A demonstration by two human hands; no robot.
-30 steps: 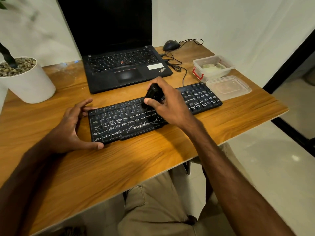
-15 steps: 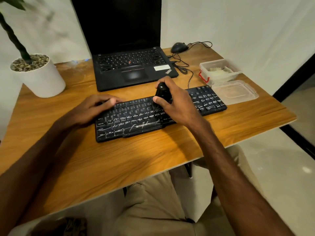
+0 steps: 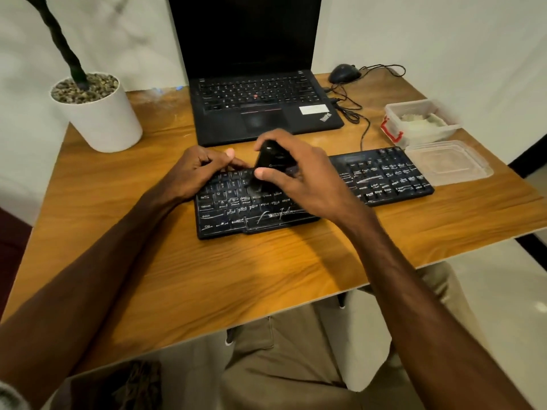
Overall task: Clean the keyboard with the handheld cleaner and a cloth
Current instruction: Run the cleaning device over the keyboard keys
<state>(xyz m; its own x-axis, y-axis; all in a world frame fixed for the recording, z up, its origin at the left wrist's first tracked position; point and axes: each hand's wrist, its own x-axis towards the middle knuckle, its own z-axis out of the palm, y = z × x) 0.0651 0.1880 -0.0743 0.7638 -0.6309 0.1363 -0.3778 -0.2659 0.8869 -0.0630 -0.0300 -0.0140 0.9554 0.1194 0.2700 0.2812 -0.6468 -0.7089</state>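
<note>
Wooden desk point(image 3: 266, 276) against a white wall, seen from above. One black keyboard point(image 3: 384, 176) lies across its middle, with white streaks on the keys. One handheld cleaner point(image 3: 270, 156), black and stubby, stands tilted over the left half of the keyboard, its lower end down among the keys. The right hand point(image 3: 299, 176) grips it, thumb on the near side and fingers wrapped round the far side, with the forearm reaching in from the near right. The left hand point(image 3: 192, 170) rests on the far left corner of the keyboard with its fingers bent and the thumb tip up; whether it grips the edge or only rests there I cannot tell. Its forearm comes in from the near left.

Beyond the keyboard one open black laptop point(image 3: 260, 113) has a dark screen. One black mouse point(image 3: 343, 73) sits at the far right, its cable point(image 3: 364, 128) trailing toward the laptop and keyboard. One clear plastic box point(image 3: 420, 119) with a red clasp stands open at the right and holds something whitish, too blurred to name. One clear lid point(image 3: 447, 161) lies flat just near of it, beside the right end of the keyboard. One white pot point(image 3: 100, 119) at the far left holds pebbles and a dark stem.
</note>
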